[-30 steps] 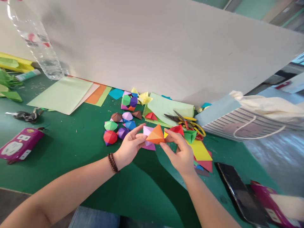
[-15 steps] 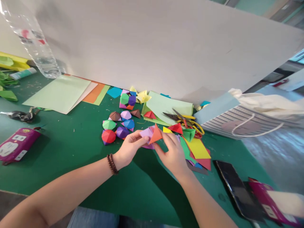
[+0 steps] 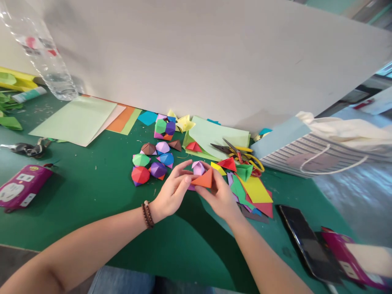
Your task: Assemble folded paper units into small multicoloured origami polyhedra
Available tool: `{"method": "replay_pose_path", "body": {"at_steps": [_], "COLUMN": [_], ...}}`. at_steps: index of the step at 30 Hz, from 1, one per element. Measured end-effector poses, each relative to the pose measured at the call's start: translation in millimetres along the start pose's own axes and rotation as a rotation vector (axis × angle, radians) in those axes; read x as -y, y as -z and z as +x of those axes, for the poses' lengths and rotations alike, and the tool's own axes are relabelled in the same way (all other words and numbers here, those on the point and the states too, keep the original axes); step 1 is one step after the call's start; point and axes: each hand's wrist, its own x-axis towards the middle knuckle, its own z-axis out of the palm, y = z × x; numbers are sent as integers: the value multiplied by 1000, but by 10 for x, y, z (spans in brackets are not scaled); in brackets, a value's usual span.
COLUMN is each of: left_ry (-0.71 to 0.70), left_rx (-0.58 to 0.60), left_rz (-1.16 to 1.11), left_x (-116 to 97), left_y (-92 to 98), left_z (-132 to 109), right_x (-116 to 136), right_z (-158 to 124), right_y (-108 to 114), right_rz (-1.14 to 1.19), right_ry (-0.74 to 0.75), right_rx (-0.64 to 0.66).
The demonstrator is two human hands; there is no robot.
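Between my two hands is a folded paper piece (image 3: 204, 180), orange on its near side and purple behind and below. My left hand (image 3: 175, 190), with a beaded bracelet at the wrist, closes on its left side. Thumb and fingers of my right hand (image 3: 219, 192) pinch its right side. A small light-purple folded piece (image 3: 198, 168) shows just behind the orange face; whether it is joined to it I cannot tell. Left of my hands sit several folded paper gems, among them a red one (image 3: 140, 175) and a dark purple one (image 3: 158, 170).
Scissors (image 3: 237, 152) lie on pale green sheets (image 3: 225, 136) behind my hands. Coloured scraps with a yellow sheet (image 3: 256, 190) are on the right, near a phone (image 3: 306, 243) and a striped paper bag (image 3: 306, 157). A bottle (image 3: 52, 61) and purple packet (image 3: 24, 185) stand left.
The folded piece has turned in my hands: its orange face, upright before, now lies lower and wider. My left hand's fingers have spread a little and shifted right.
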Motion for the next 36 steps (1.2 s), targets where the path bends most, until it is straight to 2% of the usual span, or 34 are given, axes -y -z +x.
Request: {"method": "replay_pose_path", "body": {"at_steps": [3, 5, 9, 12, 15, 18, 20, 23, 26, 31, 36], "left_ry": [-104, -144, -30, 60, 61, 17, 39, 119, 149, 95, 100], "left_rx": [4, -48, -194, -238, -194, -92, -45, -35, -54, -103, -127], "left_rz": [141, 221, 236, 134, 96, 141, 112, 10, -51, 33, 88], "left_x": [-13, -22, -12, 16, 42, 58, 67, 71, 61, 72, 110], "left_y": [26, 46, 51, 29, 14, 11, 8, 0, -6, -21, -43], "left_z": [-2, 9, 55, 84, 91, 91, 92, 95, 95, 77, 59], "right_x": [-33, -41, -4, 33, 30, -11, -42, -67, -65, -64, -10], "right_z": [43, 59, 66, 59, 49, 48, 58, 81, 97, 86, 59], "right_y": [49, 61, 54, 63, 96, 136, 158, 181, 187, 158, 151], "right_rz": [260, 396, 556, 613, 660, 700, 714, 674, 518, 139, 94], "right_ry": [-116, -186, -263, -294, -318, -333, -363, -437, -452, -326, -192], "right_rx": [89, 137, 201, 281, 349, 436, 458, 420, 332, 192, 231]}}
